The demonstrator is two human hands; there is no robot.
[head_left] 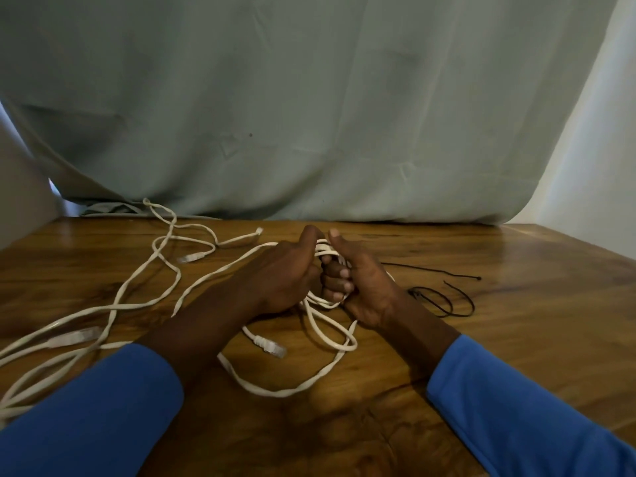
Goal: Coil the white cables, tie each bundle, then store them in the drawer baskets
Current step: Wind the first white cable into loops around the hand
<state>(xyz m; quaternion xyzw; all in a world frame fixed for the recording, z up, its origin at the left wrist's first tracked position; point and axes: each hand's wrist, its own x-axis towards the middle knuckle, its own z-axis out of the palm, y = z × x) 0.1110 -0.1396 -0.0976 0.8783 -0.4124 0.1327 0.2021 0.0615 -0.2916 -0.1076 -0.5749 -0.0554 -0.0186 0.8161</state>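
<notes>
A white cable [320,333] lies partly coiled at the middle of the wooden table [516,321]. My left hand [285,270] and my right hand [358,284] face each other and both grip its loops, thumbs up. One clear plug end [272,346] of this cable rests just below my hands. A loose strand runs from my left hand out to the left. More white cable [137,287] sprawls uncoiled over the left half of the table, with plug ends at several spots.
Black cable ties [444,297] lie on the table right of my right hand, one looped and one straight. A grey-green cloth [309,115] hangs behind the table's far edge. A white wall [599,166] stands at the right.
</notes>
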